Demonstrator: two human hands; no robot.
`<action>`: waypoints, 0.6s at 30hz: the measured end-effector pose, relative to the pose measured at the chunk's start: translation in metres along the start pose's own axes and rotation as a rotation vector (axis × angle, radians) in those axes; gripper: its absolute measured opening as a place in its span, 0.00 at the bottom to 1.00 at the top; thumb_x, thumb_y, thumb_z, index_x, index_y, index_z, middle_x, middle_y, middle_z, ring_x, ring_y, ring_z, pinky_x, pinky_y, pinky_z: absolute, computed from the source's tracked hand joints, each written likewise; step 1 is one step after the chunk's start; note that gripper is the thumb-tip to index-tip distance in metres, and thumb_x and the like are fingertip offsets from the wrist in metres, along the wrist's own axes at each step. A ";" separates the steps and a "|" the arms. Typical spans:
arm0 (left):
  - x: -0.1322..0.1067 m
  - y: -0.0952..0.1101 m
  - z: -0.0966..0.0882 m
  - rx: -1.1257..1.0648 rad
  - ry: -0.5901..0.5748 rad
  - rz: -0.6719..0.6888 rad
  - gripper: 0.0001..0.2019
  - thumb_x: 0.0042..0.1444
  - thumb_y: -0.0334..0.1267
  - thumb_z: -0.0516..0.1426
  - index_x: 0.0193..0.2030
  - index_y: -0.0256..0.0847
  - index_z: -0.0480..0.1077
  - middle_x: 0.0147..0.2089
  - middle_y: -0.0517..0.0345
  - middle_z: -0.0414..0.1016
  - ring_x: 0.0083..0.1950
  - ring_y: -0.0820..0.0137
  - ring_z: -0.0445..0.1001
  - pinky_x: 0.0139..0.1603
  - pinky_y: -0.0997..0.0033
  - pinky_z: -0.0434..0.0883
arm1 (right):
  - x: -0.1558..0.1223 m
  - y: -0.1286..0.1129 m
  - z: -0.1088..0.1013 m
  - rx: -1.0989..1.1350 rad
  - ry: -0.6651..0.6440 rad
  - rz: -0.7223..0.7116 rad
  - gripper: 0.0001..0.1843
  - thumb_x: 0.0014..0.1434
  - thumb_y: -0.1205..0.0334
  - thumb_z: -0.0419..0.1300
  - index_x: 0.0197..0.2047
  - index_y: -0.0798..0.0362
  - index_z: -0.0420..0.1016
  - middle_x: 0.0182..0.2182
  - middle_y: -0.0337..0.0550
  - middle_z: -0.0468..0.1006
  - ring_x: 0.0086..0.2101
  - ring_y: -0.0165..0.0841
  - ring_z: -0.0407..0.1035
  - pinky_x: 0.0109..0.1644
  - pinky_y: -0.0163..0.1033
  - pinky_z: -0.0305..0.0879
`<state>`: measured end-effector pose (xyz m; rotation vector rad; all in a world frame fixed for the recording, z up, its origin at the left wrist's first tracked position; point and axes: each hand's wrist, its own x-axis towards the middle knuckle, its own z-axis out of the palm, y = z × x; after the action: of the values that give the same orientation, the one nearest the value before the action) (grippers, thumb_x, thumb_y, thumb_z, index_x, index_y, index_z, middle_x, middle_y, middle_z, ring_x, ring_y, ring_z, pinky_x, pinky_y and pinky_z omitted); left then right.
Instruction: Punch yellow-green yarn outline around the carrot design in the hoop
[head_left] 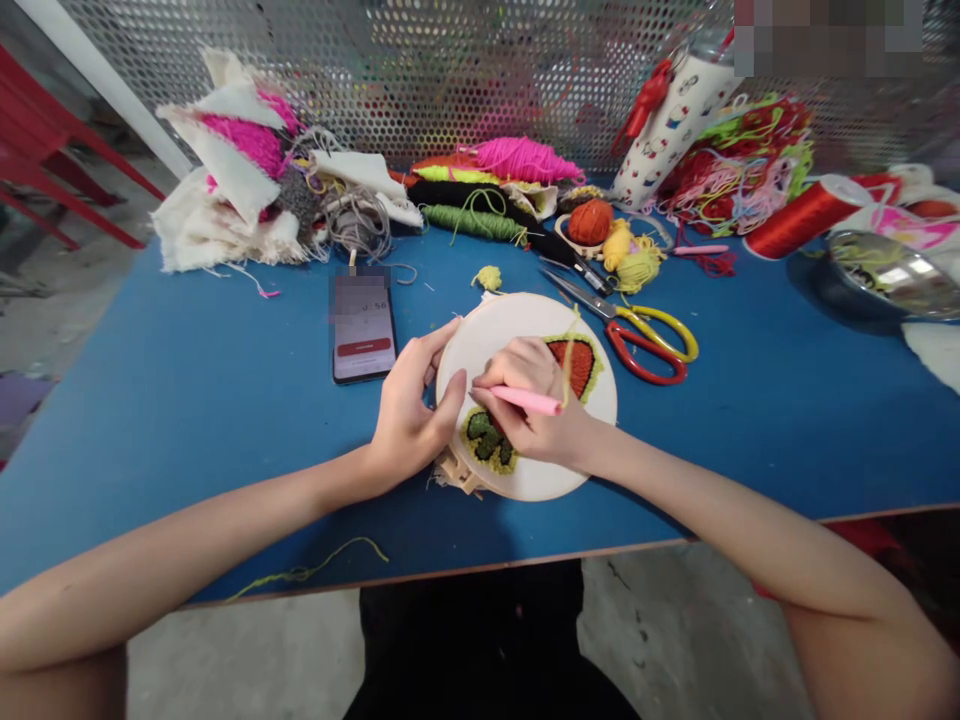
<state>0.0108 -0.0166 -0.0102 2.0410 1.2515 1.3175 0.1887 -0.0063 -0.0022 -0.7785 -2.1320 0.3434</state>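
Note:
A round embroidery hoop (pixel 592 440) with white cloth lies on the blue table (pixel 187 400). The cloth carries a red and yellow-green patch (pixel 581 362) and a dark green and yellow patch (pixel 487 445). My left hand (pixel 409 405) grips the hoop's left rim, fingers curled round it. My right hand (pixel 536 400) is closed on a pink punch needle (pixel 529 401), its tip pressed into the cloth near the green patch. A yellow-green thread runs up from the needle.
A phone (pixel 364 330) lies left of the hoop. Scissors with red and yellow handles (pixel 645 335) lie to its right. Yarn skeins (pixel 517 160), cloth scraps (pixel 225 190), a red spool (pixel 806 215) and a metal bowl (pixel 892 270) line the back. A loose thread (pixel 315 570) lies near the front edge.

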 end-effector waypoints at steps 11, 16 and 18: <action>0.003 0.000 -0.001 0.049 -0.036 -0.004 0.20 0.64 0.39 0.53 0.62 0.40 0.64 0.42 0.53 0.75 0.38 0.68 0.68 0.41 0.65 0.70 | -0.004 0.001 -0.003 -0.026 0.136 -0.068 0.06 0.62 0.69 0.55 0.36 0.48 0.66 0.28 0.38 0.72 0.32 0.35 0.65 0.40 0.46 0.63; 0.003 -0.004 0.000 0.116 -0.038 -0.019 0.21 0.64 0.42 0.54 0.63 0.41 0.63 0.40 0.54 0.72 0.39 0.67 0.67 0.46 0.61 0.71 | -0.004 0.004 -0.004 -0.180 0.180 -0.089 0.06 0.62 0.70 0.56 0.37 0.48 0.66 0.29 0.39 0.74 0.32 0.35 0.65 0.39 0.45 0.62; 0.003 -0.006 0.000 0.158 -0.046 -0.017 0.21 0.64 0.43 0.54 0.62 0.41 0.63 0.41 0.53 0.71 0.41 0.65 0.68 0.48 0.59 0.70 | -0.004 0.006 -0.004 -0.211 0.209 -0.071 0.06 0.62 0.70 0.55 0.37 0.49 0.66 0.29 0.40 0.74 0.32 0.36 0.65 0.38 0.45 0.62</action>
<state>0.0085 -0.0109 -0.0123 2.1490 1.3883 1.1910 0.1958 -0.0043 -0.0048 -0.8170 -2.0121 -0.0019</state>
